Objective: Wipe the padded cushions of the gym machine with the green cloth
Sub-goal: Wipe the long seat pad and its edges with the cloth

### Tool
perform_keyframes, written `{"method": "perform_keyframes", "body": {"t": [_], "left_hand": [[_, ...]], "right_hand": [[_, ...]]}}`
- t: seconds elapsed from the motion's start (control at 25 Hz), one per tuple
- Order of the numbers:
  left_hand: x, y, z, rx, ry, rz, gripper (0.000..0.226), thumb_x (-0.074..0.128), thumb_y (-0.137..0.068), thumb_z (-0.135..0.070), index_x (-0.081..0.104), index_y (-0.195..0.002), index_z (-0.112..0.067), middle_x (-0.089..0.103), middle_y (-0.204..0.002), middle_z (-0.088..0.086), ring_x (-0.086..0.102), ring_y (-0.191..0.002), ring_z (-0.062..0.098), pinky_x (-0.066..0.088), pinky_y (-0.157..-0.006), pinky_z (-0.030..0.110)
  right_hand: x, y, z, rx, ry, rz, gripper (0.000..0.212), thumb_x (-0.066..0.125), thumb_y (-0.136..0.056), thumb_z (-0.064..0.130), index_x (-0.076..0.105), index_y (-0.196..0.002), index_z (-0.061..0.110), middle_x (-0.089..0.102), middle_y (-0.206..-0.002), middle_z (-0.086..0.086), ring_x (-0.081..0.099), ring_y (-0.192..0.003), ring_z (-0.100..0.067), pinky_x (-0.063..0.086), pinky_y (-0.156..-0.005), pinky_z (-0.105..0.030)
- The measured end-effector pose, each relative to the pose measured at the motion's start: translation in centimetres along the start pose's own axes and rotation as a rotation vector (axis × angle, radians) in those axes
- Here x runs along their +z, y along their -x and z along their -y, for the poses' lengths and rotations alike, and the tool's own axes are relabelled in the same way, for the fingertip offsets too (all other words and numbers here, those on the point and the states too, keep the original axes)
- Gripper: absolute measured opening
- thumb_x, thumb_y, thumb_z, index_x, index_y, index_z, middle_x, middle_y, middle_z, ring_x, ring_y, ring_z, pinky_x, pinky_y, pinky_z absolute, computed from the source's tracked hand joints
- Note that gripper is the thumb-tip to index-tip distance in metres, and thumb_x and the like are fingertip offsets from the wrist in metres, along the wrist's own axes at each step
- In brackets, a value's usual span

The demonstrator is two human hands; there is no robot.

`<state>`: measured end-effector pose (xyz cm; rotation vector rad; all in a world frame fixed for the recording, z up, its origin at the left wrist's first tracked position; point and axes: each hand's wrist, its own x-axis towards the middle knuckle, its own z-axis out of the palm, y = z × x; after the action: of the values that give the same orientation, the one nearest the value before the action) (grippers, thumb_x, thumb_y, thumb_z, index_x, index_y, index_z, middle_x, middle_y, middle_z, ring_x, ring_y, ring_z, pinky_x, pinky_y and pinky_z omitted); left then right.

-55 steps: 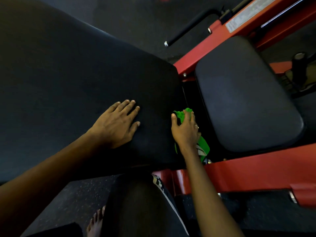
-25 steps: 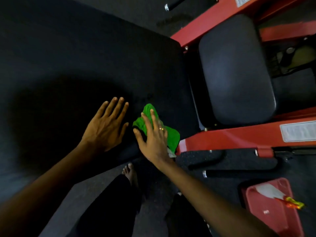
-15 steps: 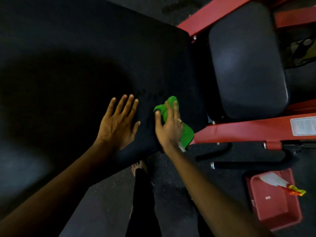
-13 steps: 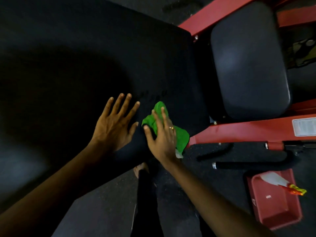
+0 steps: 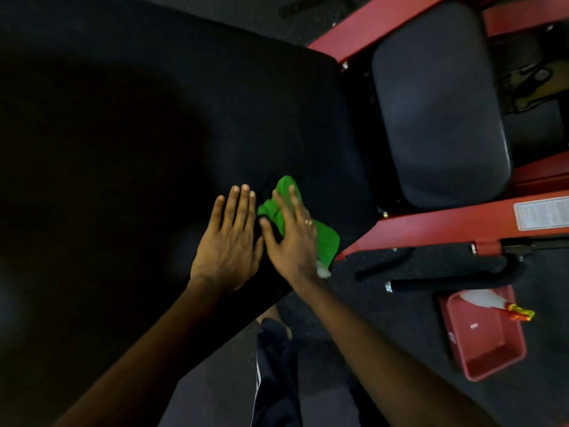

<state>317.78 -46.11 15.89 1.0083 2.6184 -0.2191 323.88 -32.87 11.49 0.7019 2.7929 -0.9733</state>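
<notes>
Your right hand [image 5: 292, 238] pressed flat on the green cloth [image 5: 327, 238], cloth on the large black cushion [image 5: 154, 118] near its corner, your left hand [image 5: 229, 241] flat alongside, holding nothing, smaller cushion [image 5: 437, 112] and red frame [image 5: 431, 223] rightward, dark floor [image 5: 369, 318] below.

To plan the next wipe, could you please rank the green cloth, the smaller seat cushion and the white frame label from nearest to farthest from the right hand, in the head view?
1. Green cloth: directly under the right hand, pressed on the large cushion.
2. Smaller seat cushion: up and to the right.
3. White label: far right, on the red frame.
</notes>
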Motion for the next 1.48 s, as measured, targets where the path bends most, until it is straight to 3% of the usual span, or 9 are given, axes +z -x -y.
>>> {"method": "perform_keyframes", "body": {"t": [0.08,0.28,0.4,0.52,0.72,0.96,1.2,1.4,1.48], "left_hand": [[-0.1,0.1,0.1,-0.002,0.022,0.002,0.081,0.014,-0.099,-0.048,0.000,-0.156,0.007,0.000,-0.165,0.026,-0.003,-0.155,0.037,0.000,-0.125,0.051],[-0.1,0.2,-0.1,0.002,-0.004,0.011,0.080,0.008,-0.099,-0.048,-0.006,-0.156,0.006,-0.006,-0.165,0.025,-0.008,-0.154,0.038,0.000,-0.124,0.052],[0.0,0.0,-0.2,0.006,-0.026,0.002,0.078,0.006,-0.099,-0.047,-0.002,-0.156,0.006,-0.002,-0.166,0.025,-0.006,-0.154,0.038,0.001,-0.124,0.053],[-0.1,0.1,0.1,0.005,0.003,-0.001,0.077,0.011,-0.100,-0.046,0.003,-0.157,0.006,0.002,-0.166,0.024,-0.003,-0.155,0.037,0.002,-0.125,0.052],[0.5,1.0,-1.3,0.092,0.081,-0.002,0.071,0.025,-0.100,-0.040,0.022,-0.156,0.004,0.018,-0.164,0.022,0.014,-0.154,0.033,0.009,-0.125,0.052],[0.8,3.0,-2.9,0.179,-0.004,0.072,0.071,0.021,-0.101,-0.041,0.014,-0.158,0.002,0.010,-0.165,0.023,0.008,-0.155,0.035,0.006,-0.125,0.053],[0.6,3.2,-3.3,0.130,-0.054,0.086,0.072,0.017,-0.102,-0.044,0.008,-0.159,-0.002,0.007,-0.166,0.021,0.005,-0.155,0.033,0.005,-0.125,0.052],[0.7,3.0,-3.2,0.121,-0.059,0.100,0.073,0.017,-0.101,-0.044,0.008,-0.159,0.000,0.006,-0.166,0.021,0.004,-0.155,0.034,0.002,-0.125,0.051],[0.7,3.0,-3.3,0.131,-0.037,0.107,0.073,0.017,-0.101,-0.045,0.009,-0.159,0.000,0.007,-0.166,0.021,0.004,-0.155,0.034,0.002,-0.125,0.051]], "right_hand": [[-0.4,2.3,-1.7,-0.050,-0.019,0.048,0.059,0.043,-0.101,0.057,0.040,-0.153,0.031,0.022,-0.167,0.006,0.029,-0.152,-0.016,0.034,-0.119,-0.044],[0.1,-3.7,-2.6,0.209,-0.089,-0.119,0.061,0.042,-0.096,0.058,0.050,-0.147,0.026,0.035,-0.163,-0.003,0.037,-0.148,-0.021,0.042,-0.111,-0.049],[0.3,-7.8,1.6,-0.016,-0.085,-0.042,0.054,0.051,-0.096,0.052,0.053,-0.145,0.028,0.035,-0.163,-0.003,0.041,-0.145,-0.021,0.040,-0.113,-0.047],[-0.3,-6.2,-0.4,-0.117,-0.020,0.017,0.054,0.051,-0.099,0.049,0.046,-0.150,0.031,0.029,-0.165,0.001,0.039,-0.146,-0.020,0.038,-0.114,-0.044],[-0.3,3.1,-6.4,0.427,-0.140,-0.156,0.052,0.051,-0.101,0.049,0.046,-0.150,0.031,0.025,-0.167,0.003,0.033,-0.150,-0.020,0.041,-0.113,-0.050],[-0.4,3.4,-6.6,0.099,-0.067,-0.037,0.056,0.043,-0.100,0.056,0.044,-0.151,0.031,0.027,-0.166,0.003,0.031,-0.151,-0.019,0.036,-0.114,-0.043],[-1.0,-2.8,-11.1,0.597,-0.182,-0.177,0.057,0.052,-0.100,0.049,0.046,-0.150,0.021,0.031,-0.164,-0.006,0.033,-0.149,-0.025,0.038,-0.114,-0.050],[0.0,7.3,-3.5,0.315,-0.188,-0.129,0.060,0.044,-0.100,0.057,0.042,-0.152,0.027,0.019,-0.168,0.001,0.023,-0.153,-0.016,0.025,-0.119,-0.034],[0.9,11.6,-1.5,0.322,-0.283,-0.122,0.059,0.047,-0.101,0.054,0.042,-0.152,0.024,0.018,-0.169,0.000,0.020,-0.153,-0.009,0.024,-0.120,-0.025]]}}
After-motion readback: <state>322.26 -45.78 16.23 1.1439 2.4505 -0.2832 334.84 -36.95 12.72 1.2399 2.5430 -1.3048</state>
